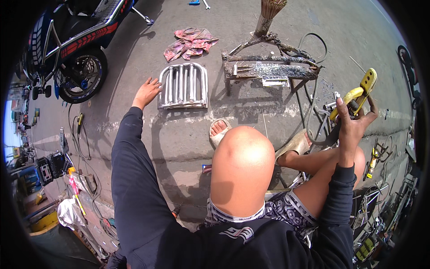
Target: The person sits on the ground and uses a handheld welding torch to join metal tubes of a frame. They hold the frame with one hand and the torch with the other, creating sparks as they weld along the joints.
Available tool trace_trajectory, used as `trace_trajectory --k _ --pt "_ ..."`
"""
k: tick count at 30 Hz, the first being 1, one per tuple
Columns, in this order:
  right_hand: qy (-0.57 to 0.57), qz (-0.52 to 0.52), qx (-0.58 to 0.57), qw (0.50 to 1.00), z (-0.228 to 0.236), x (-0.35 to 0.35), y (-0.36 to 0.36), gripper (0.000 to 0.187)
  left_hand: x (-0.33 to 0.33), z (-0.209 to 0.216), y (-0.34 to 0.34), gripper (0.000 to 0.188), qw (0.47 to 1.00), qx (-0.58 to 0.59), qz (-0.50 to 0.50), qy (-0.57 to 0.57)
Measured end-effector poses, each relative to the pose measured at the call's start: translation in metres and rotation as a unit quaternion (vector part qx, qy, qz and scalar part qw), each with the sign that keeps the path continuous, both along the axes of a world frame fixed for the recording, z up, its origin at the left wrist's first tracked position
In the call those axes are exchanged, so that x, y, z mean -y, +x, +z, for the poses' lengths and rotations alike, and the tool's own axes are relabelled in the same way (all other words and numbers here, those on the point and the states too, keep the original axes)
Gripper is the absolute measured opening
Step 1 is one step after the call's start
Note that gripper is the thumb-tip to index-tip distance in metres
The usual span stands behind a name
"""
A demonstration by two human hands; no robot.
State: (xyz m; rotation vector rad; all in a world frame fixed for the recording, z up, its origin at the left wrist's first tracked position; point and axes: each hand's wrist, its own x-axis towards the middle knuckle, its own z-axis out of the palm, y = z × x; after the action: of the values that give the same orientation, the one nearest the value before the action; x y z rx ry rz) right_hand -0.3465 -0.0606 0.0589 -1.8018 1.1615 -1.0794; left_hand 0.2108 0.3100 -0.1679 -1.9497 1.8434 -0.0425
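A shiny metal rack of rounded tube with several parallel bars lies on the concrete ground in front of me. My left hand reaches to its left side, fingers apart and fingertips at the frame tube; whether they press on it I cannot tell. Raised at the right, my right hand is closed around a yellow welding electrode holder with a dark cable. No rod shows clearly in its jaws. Ahead stands a low, spattered metal stand, with a bundle of welding rods upright at its far end.
A crumpled red and pink rag lies beyond the rack. At the far left stands a motorbike. Cables trail over the ground at left, near a dark case. A loop of cable runs beside the stand. Tools and metal parts crowd the right edge.
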Motion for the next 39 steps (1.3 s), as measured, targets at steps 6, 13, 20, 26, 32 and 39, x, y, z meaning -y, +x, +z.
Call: trace_trajectory --k 6,13,20,26,32,39 --pt "0.014 0.016 -0.012 1.000 -0.007 -0.001 0.011 0.090 0.044 -0.076 -0.039 0.051 0.882 -0.138 0.428 -0.141" --pt "0.000 0.033 -0.033 0.999 -0.004 -0.002 0.016 0.093 0.091 -0.105 -0.090 0.073 0.793 -0.188 0.568 -0.118" --pt "-0.023 0.034 0.003 0.999 0.004 -0.001 0.010 0.094 0.098 -0.099 -0.097 0.070 0.773 -0.202 0.584 -0.140" --pt "-0.032 0.024 0.029 0.999 0.006 0.002 0.000 0.095 0.118 -0.100 -0.102 0.077 0.785 -0.169 0.575 -0.159" --pt "-0.012 0.013 0.021 1.000 0.017 0.003 -0.003 0.097 0.123 -0.100 -0.118 0.093 0.803 -0.099 0.575 -0.117" --pt "0.039 0.056 0.097 0.993 0.032 0.022 -0.016 0.091 0.090 -0.063 -0.216 0.058 0.753 -0.179 0.520 -0.362"
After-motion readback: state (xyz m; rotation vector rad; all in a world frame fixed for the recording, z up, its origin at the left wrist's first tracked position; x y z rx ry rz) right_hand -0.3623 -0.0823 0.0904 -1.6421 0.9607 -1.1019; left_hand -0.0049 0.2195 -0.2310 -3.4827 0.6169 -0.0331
